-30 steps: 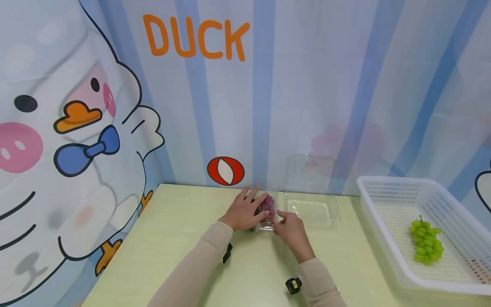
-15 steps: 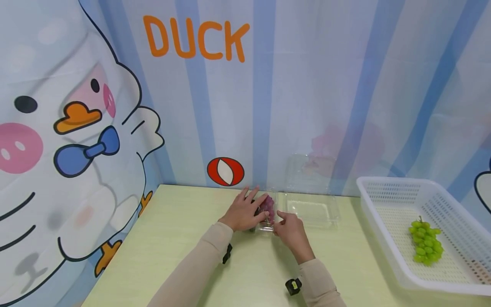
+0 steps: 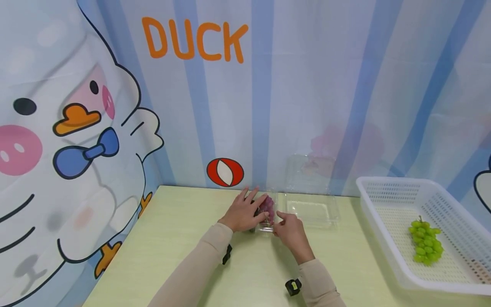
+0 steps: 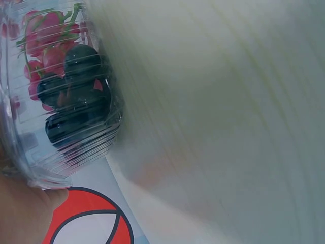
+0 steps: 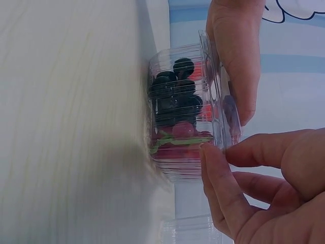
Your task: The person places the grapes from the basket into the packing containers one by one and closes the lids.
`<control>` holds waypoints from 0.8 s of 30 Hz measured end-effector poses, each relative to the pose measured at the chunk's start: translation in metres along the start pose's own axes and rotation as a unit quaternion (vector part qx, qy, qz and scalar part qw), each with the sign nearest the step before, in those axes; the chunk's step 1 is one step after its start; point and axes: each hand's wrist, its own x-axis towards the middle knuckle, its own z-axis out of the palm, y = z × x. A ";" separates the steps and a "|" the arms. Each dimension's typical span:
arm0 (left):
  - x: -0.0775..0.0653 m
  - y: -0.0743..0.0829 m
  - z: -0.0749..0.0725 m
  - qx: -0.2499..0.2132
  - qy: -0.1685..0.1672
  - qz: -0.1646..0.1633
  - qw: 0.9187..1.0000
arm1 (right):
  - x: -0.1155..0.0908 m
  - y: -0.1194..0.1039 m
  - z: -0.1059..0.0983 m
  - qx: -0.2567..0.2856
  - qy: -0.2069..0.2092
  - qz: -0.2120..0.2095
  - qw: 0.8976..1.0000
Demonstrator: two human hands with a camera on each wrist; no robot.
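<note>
A clear plastic clamshell box [image 3: 265, 228] stands near the table's back edge with its lid down. Inside it are red grapes [image 3: 267, 206] and dark, nearly black grapes [image 4: 76, 96]. My left hand [image 3: 242, 213] rests across the lid, fingers spread and mostly straight. At the near right corner, my right hand [image 3: 293, 234] pinches the box's rim between thumb and fingers, as the right wrist view shows closely. In the head view the left hand hides the dark grapes almost wholly.
A second clear box [image 3: 330, 211] stands open to the right, its lid leaning up by the curtain. At far right is a white perforated basket [image 3: 383, 238] holding green grapes [image 3: 426, 241]. A striped curtain [image 3: 307, 85] with printed figures backs the table [image 3: 161, 251].
</note>
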 end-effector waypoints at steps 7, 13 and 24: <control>0.003 -0.001 -0.001 -0.002 -0.005 -0.003 1.000 | -0.001 0.001 -0.003 0.003 -0.003 -0.015 1.000; 0.005 0.002 -0.005 -0.006 -0.021 -0.013 1.000 | -0.003 0.002 -0.005 0.008 -0.005 -0.025 1.000; 0.019 0.006 -0.010 -0.004 -0.021 -0.009 1.000 | -0.008 0.002 -0.014 -0.039 -0.002 -0.058 0.998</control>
